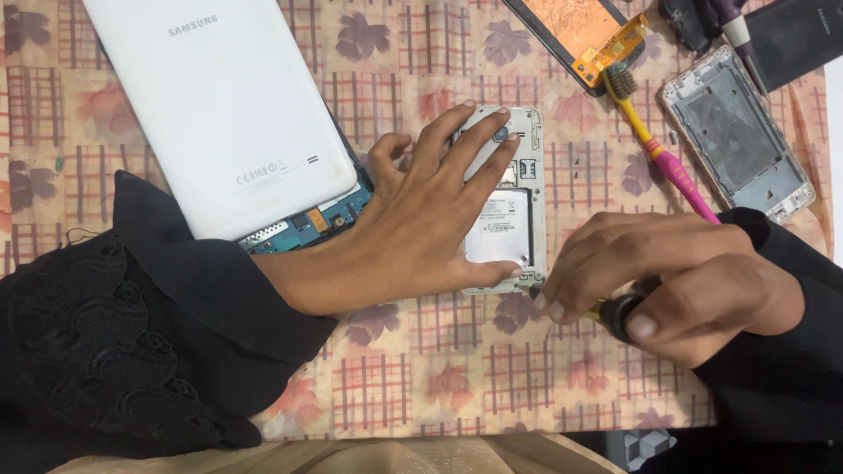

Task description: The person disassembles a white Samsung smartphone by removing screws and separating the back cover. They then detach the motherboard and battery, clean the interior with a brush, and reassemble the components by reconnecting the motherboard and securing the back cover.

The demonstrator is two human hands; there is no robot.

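Left hand [421, 219] lies flat, fingers spread, on the opened phone [514, 197]; right hand [667, 281] fingers pinched around a screwdriver [615, 309] at its corner

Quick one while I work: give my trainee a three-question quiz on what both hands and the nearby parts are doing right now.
1. True or false: the left hand lies flat on the opened phone.
2. What does the right hand grip? A) toothbrush B) screwdriver C) tablet
3. Which thing lies between the opened phone and the bare phone frame?

Key
1. True
2. B
3. The toothbrush, yellow and pink.
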